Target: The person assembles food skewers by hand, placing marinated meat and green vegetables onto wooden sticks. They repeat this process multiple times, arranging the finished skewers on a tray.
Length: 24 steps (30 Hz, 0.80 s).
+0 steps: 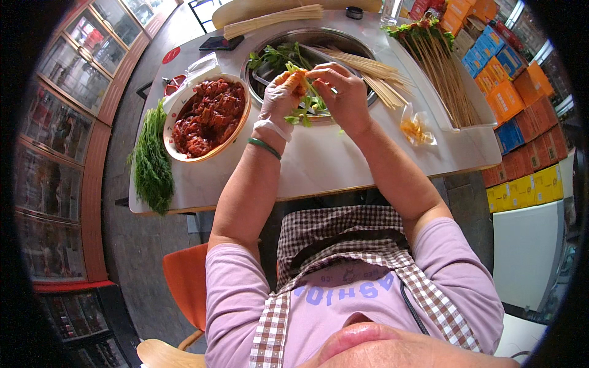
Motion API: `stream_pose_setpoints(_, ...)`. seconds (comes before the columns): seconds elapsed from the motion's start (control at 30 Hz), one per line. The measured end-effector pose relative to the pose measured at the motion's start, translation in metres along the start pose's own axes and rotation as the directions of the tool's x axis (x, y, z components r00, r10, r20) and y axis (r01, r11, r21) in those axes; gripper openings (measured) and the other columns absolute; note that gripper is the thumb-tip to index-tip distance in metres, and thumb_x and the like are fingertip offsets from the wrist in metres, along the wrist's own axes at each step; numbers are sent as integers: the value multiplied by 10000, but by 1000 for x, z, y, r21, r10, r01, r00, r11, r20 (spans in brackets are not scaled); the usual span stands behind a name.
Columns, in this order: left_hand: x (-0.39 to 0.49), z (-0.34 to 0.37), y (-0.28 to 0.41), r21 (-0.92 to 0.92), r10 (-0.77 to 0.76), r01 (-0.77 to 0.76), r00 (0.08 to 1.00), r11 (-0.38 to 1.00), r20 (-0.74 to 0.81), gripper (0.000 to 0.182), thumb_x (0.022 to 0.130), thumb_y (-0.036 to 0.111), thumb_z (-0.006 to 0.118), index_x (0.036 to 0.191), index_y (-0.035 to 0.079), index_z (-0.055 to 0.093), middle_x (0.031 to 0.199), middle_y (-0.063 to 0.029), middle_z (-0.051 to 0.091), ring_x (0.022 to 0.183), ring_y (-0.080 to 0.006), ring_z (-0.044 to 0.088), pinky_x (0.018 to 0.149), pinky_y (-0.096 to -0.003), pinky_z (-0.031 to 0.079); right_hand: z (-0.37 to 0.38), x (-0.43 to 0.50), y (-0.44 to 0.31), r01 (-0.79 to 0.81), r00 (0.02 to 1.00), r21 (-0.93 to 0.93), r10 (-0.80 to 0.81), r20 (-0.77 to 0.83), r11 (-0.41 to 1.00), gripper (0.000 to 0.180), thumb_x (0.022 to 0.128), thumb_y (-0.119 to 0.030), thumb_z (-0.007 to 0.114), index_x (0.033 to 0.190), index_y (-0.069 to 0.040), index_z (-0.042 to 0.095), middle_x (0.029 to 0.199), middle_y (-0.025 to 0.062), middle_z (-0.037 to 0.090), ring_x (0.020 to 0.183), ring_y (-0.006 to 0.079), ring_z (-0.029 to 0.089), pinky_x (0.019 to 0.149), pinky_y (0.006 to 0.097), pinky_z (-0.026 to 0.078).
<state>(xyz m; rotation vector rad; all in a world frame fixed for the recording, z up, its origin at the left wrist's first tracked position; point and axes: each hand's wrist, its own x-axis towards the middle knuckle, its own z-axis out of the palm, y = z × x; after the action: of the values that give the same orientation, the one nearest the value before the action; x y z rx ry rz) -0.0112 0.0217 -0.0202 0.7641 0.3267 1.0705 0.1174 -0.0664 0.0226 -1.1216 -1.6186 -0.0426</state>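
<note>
My left hand, in a thin clear glove, grips a reddish piece of meat with green leafy stalks around it. My right hand, without a glove, has its fingertips at the same bundle; whether they pinch a stalk or a stick cannot be told. Beneath both hands is a round metal basin set in the table, with leafy greens and bare wooden skewers across its right side. A bowl of marinated red meat stands left of my left hand.
Dill lies at the left table edge. A white tray at right holds filled skewers. Around lie a crumpled clear glove, a phone, red-handled scissors and more skewers. Stacked boxes stand beyond the right side.
</note>
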Motion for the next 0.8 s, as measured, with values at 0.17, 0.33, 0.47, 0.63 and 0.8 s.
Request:
stream_pose_setpoints(0.17,1,-13,5,-124,-60,81,985,989,159,119,887,120,632,940,16,652,842,-57,633,708,-146,569,640,-265,468,-13,6,-2,292,948,-82,-277,158,953,216,711,-27,693,896,-132,657,951,43,627,856,252,624,717,334,538)
stream_pose_setpoints(0.33,6,-18,-2,-157,-131,169,965,973,227,114,879,111,635,948,20,643,904,-83,645,798,-181,618,713,-304,518,-15,6,-2,322,931,-15,-314,188,947,149,721,-75,693,854,-113,638,917,47,616,836,253,616,723,343,530)
stream_pose_setpoints(0.47,5,-17,0,-101,-163,178,977,979,141,114,885,112,632,956,23,634,918,-85,647,837,-193,636,721,-308,528,-13,5,1,323,929,-32,-311,203,946,174,726,-26,705,883,-89,669,942,55,628,824,213,623,702,303,522)
stream_pose_setpoints(0.63,-13,-4,2,13,-70,71,996,997,-50,118,889,119,632,982,46,626,861,-42,646,741,-142,615,671,-266,506,-4,-2,4,-66,990,171,44,131,983,78,797,-92,681,867,-60,671,833,70,646,741,168,636,638,273,514)
stream_pose_setpoints(0.8,-13,7,11,402,-14,-9,998,915,53,173,893,135,639,1027,25,645,837,-7,637,681,-82,542,611,-226,443,1,-4,10,-391,920,310,369,128,867,169,786,-128,753,836,4,660,724,64,662,640,76,594,583,243,495)
